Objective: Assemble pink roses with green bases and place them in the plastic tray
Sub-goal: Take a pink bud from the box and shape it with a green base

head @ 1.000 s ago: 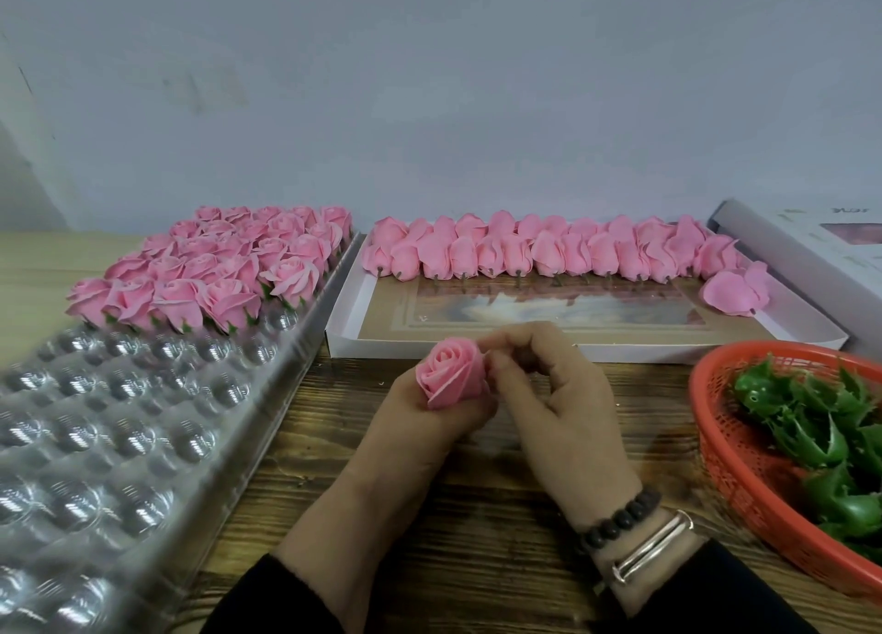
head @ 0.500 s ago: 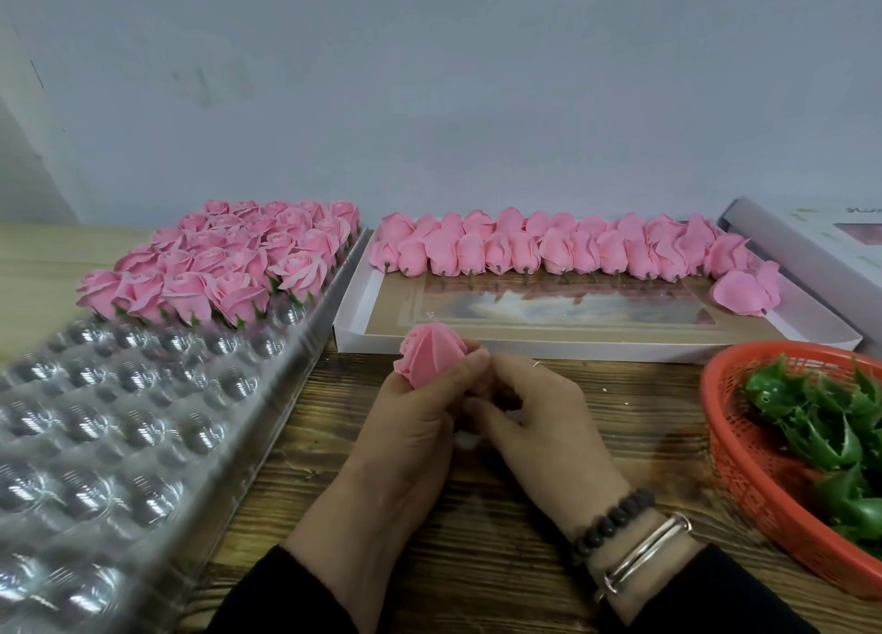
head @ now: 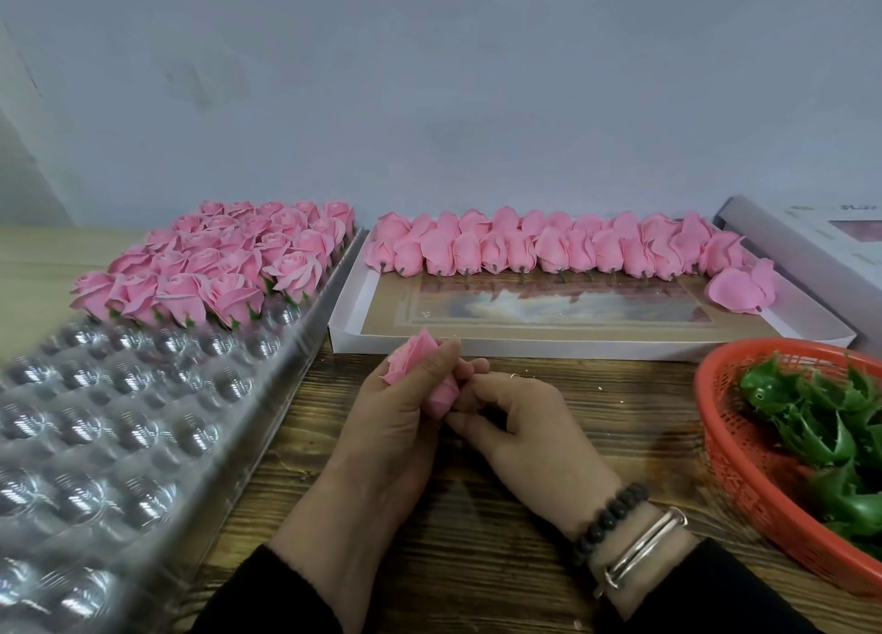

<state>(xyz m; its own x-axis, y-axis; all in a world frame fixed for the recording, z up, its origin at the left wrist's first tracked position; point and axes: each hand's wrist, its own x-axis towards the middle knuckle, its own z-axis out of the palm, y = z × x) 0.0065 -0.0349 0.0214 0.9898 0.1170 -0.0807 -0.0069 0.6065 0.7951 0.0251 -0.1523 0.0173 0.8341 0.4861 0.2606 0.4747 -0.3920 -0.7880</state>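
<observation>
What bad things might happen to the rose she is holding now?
The left hand wraps the pink rose tightly, so its soft petals might get squashed. The right hand pinches at the rose's bottom end, where whatever it holds is hidden; a crooked push might leave a green base tilted. The plastic tray has shallow cups, so the rose might tip over there.

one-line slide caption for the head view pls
Left hand holds a pink foam rose beside the clear plastic tray.
</observation>
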